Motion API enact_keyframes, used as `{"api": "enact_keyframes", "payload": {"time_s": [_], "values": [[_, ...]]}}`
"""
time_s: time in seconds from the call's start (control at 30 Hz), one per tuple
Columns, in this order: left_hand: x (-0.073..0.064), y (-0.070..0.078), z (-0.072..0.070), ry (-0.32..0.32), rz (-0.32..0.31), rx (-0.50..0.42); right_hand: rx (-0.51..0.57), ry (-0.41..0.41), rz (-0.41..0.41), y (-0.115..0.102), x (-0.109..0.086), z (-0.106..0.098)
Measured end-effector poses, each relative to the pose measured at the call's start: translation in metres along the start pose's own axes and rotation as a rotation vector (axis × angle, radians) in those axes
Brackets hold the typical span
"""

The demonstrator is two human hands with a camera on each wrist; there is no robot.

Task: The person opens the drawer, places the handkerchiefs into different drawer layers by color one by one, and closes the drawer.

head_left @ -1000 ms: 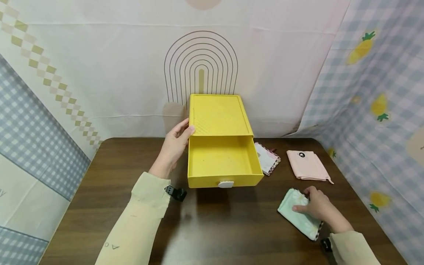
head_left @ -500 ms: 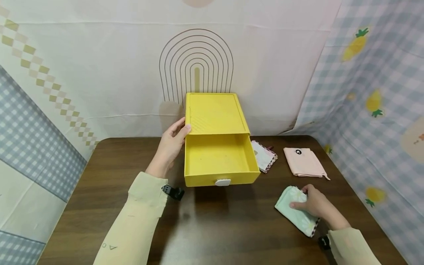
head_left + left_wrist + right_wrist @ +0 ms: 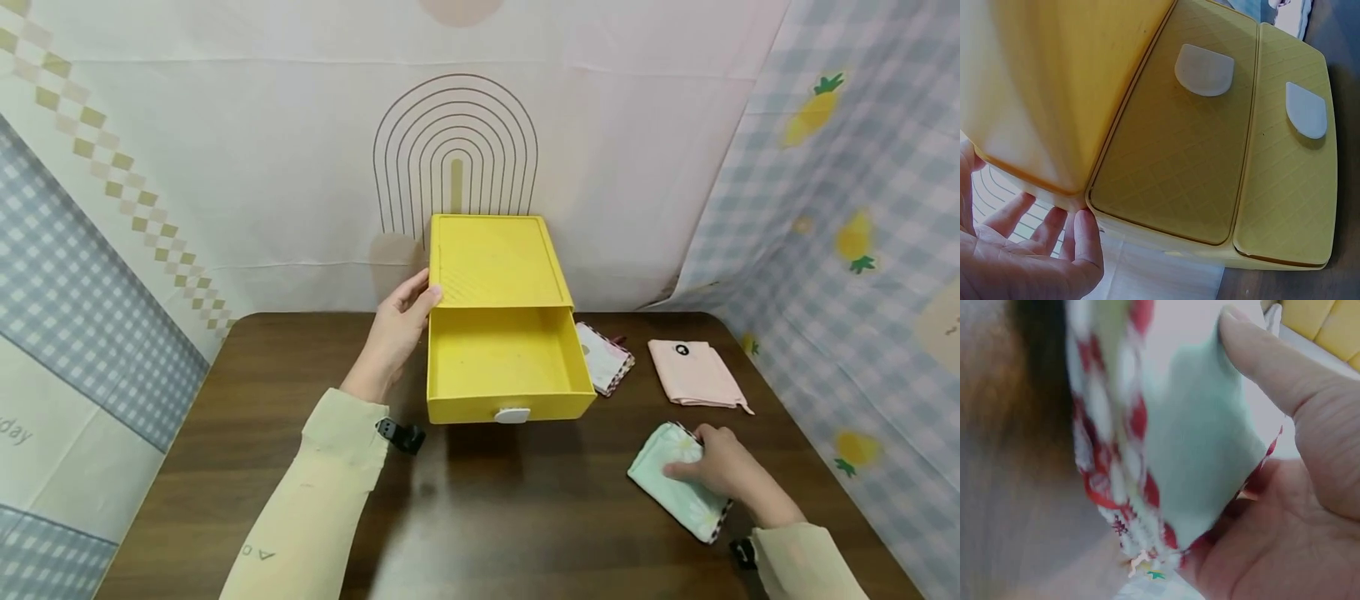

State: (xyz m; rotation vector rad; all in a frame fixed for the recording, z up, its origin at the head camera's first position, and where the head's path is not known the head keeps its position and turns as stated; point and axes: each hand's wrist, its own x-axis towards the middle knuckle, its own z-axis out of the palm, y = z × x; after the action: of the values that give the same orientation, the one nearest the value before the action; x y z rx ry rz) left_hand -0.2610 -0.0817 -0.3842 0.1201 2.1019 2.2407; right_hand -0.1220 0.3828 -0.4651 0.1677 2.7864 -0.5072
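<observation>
A yellow drawer cabinet (image 3: 498,258) stands at the back of the table, its top drawer (image 3: 502,354) pulled out with nothing seen inside. My left hand (image 3: 393,333) rests against the cabinet's left side, thumb on the top front edge. In the left wrist view, two closed lower drawers show white handles (image 3: 1205,70), and my fingertips touch the cabinet's side. At the right, my right hand (image 3: 723,467) pinches a folded mint-green towel (image 3: 675,492) with daisies and a checked edge. Its thumb lies on top in the right wrist view; the other fingers are partly hidden beneath the cloth (image 3: 1191,437).
A folded pink towel (image 3: 697,375) with a hanging loop lies behind my right hand. A white towel (image 3: 603,358) with a checked edge lies beside the cabinet, partly hidden by the drawer. Patterned cloth (image 3: 285,150) hangs behind the dark wooden table (image 3: 517,533) and on both sides.
The head view shifts slightly back and forth. Both hands keep their places, and the drawer stays out. The mint-green towel's far edge lies a little differently under my right hand.
</observation>
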Motion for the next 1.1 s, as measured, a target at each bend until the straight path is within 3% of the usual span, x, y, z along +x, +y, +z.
{"api": "enact_keyframes", "payload": {"time_s": [0.13,0.3,0.57,0.67,0.8,0.87,0.97,1.1], "values": [[0.000,0.000,0.001,0.003,-0.001,-0.002,0.010,-0.051,-0.023,0.003,-0.002,-0.005],[-0.002,0.002,0.002,0.005,-0.006,0.006,0.108,-0.099,-0.045,0.009,-0.008,-0.009],[0.000,0.001,0.002,0.006,-0.001,0.002,0.378,-0.234,-0.099,0.011,-0.014,-0.021],[-0.001,0.000,0.001,0.020,-0.003,-0.016,0.459,-0.187,-0.079,0.005,-0.013,-0.026],[-0.001,0.001,0.001,0.022,-0.001,-0.012,0.650,-0.037,-0.037,-0.012,-0.019,-0.037],[-0.001,0.002,0.001,0.024,-0.003,-0.005,0.753,0.041,-0.017,-0.022,-0.024,-0.048],[0.000,0.002,0.001,0.023,-0.004,-0.002,0.825,0.130,0.000,-0.040,-0.031,-0.070],[0.001,0.000,0.002,0.025,-0.011,0.007,0.950,0.171,-0.044,-0.067,-0.035,-0.098]]}}
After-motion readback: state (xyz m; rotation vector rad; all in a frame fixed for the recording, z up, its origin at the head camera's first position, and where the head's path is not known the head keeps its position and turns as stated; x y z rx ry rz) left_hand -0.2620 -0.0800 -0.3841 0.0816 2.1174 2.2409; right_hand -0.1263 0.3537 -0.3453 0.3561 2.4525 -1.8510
